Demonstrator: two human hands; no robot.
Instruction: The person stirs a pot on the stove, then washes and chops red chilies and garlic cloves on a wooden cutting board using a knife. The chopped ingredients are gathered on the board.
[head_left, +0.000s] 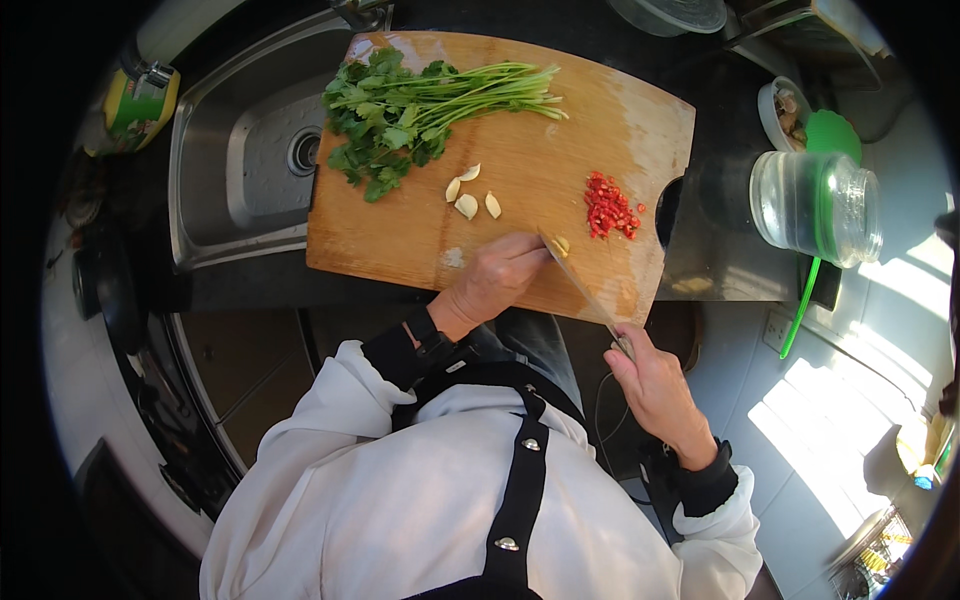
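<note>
My right hand (660, 382) grips the handle of a kitchen knife (583, 289), its blade slanting up and left over the wooden cutting board (525, 172). Close against the blade's left side are the curled fingers of my left hand (501, 274); whatever lies under the fingertips is hidden. A small yellowish piece of garlic (561, 244) sits just right of the blade. Several peeled garlic cloves (466, 206) rest farther up the board. Chopped red chili (609, 206) forms a pile to the right. A bunch of leafy cilantro (420, 109) lies across the board's upper left.
On the left, a stainless steel sink (225, 161) is partly covered by the board. A yellow-green bottle (140, 109) stands beyond it. To the right are a clear jar (795, 202), a green long-handled item (801, 315) and a white bowl (766, 105). A translucent container (671, 15) stands at the back.
</note>
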